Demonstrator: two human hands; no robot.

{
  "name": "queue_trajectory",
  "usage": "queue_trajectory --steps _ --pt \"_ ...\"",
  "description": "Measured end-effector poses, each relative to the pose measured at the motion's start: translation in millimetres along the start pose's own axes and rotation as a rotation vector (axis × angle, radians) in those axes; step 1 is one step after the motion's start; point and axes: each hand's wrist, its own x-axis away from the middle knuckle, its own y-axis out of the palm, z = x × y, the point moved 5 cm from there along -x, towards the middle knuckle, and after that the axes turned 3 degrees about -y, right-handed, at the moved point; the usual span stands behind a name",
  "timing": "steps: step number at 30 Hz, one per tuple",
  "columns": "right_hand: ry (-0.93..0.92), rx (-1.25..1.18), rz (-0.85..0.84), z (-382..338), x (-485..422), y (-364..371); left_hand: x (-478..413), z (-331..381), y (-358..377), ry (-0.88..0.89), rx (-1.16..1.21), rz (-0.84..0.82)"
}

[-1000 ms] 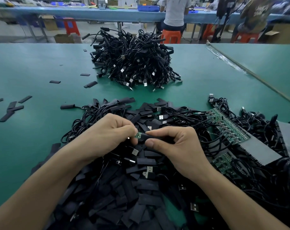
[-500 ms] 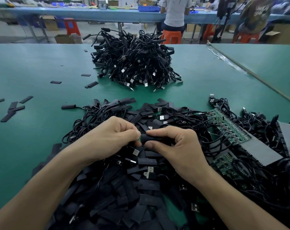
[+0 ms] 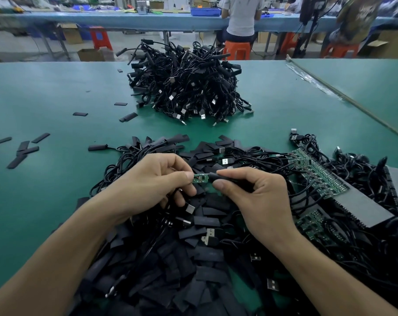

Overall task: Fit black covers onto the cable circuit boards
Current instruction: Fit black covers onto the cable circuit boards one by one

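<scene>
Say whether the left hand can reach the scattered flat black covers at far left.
Probably yes: only bare green table separates left hand from flat black covers, though it pinches a green circuit board.

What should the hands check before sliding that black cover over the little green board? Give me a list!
1. The left hand pinches the green board: ok.
2. The right hand holds the black cover: ok.
3. The cover's open end meets the board's end, in line: ok.
4. Board fully covered: not ok, green shows between the fingertips.
5. Nothing from the pile of loose covers caught underneath: cannot tell.
</scene>
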Motion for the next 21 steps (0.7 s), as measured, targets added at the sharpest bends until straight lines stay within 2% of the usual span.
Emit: queue_trajectory --steps 3,10,14,21 --pt "0.007 -0.004 -0.004 -0.6 0.3 1.0 -1.0 -4.1 -0.6 -0.026 0.05 -0.016" --pt "-0.003 0.071 -0.086 2.1 2.1 3.5 -0.6 -5.0 0.5 -0.014 -0.023 -0.042" --pt "-0.172 0.283 -0.171 -5.1 4.2 9.6 -0.1 -4.6 6.1 0.006 -0.12 -0.076" --pt "-0.254 0.33 -0.081 -11.3 2.8 3.6 -1.3 -2.9 6.6 0.055 -0.14 -0.057"
